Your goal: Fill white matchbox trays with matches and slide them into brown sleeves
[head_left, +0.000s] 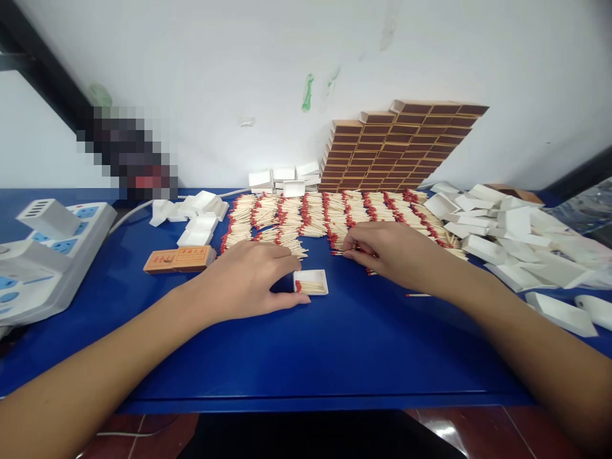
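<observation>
My left hand (251, 280) grips the left end of a small white matchbox tray (319, 275), thumb along its near side and fingers at the far side. Several red-headed matches (312, 287) lie in the tray along its near side. Over the front edge of the match rows (313, 213), my right hand (382, 248) has thumb and fingertips pinched around some matches, partly hidden by the fingers. A single match (417, 295) lies on the blue table below my right wrist. An orange matchbox (179, 259) rests left of my left hand.
Brown-sided matchboxes are stacked in a block (396, 146) against the wall. White trays stand in a small stack (284, 178) at the back, lie loose (198, 220) at left, and form a heap (516, 229) at right. A power strip (79, 255) sits far left on the blue table (306, 357).
</observation>
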A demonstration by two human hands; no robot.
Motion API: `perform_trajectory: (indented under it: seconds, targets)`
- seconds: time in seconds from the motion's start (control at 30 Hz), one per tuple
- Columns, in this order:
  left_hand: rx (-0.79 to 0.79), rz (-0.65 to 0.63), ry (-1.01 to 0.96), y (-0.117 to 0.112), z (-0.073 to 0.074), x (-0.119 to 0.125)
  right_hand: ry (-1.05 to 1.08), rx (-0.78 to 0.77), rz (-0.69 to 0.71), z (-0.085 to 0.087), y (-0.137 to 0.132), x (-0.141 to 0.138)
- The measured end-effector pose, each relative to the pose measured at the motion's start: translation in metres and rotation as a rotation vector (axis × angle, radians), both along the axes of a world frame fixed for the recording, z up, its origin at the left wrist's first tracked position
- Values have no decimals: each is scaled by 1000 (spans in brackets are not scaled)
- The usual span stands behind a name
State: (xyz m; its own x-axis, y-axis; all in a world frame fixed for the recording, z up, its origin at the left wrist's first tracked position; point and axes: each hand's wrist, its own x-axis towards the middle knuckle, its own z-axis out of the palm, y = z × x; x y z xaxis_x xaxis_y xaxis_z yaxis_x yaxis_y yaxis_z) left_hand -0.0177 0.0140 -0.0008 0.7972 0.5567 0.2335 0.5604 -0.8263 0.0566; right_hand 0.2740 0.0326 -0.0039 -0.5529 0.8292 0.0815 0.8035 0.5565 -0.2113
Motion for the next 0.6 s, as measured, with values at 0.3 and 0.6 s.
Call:
perform_trajectory:
  seconds: [0.3, 0.6]
  targets:
    - [-20, 12, 11, 1, -1, 0, -1, -6, 8, 0, -1, -1]
    - [-3, 10, 26, 1, 1, -1, 0, -54, 17, 1, -4, -3]
